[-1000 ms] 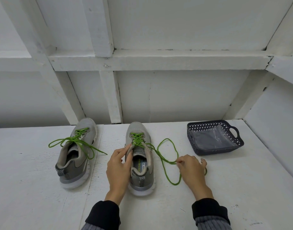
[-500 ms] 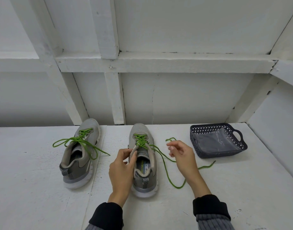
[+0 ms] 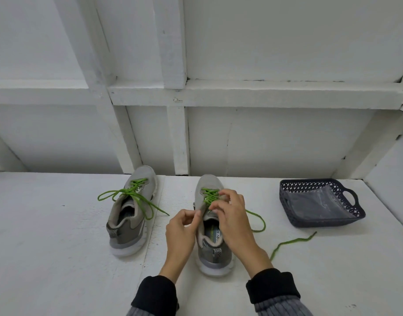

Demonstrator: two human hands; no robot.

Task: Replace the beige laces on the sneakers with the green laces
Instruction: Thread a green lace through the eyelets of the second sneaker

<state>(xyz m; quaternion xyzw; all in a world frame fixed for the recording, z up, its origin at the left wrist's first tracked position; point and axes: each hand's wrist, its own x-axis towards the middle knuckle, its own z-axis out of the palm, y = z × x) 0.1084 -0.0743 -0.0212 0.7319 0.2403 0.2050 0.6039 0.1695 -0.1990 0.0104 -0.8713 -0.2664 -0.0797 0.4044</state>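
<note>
On white table point(image 3: 59, 247), mesh sneaker point(image 3: 213, 226), corded green lace point(image 3: 287, 244), curled fingers point(image 3: 221, 201)

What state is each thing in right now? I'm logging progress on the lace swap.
left sneaker: green-laced, ends loose, untied
right sneaker: green-laced, being worked
green lace: free end trailing on table
left hand: holding sneaker's collar
right hand: fingers at the lacing
basket: upright, holds clear bag
</note>
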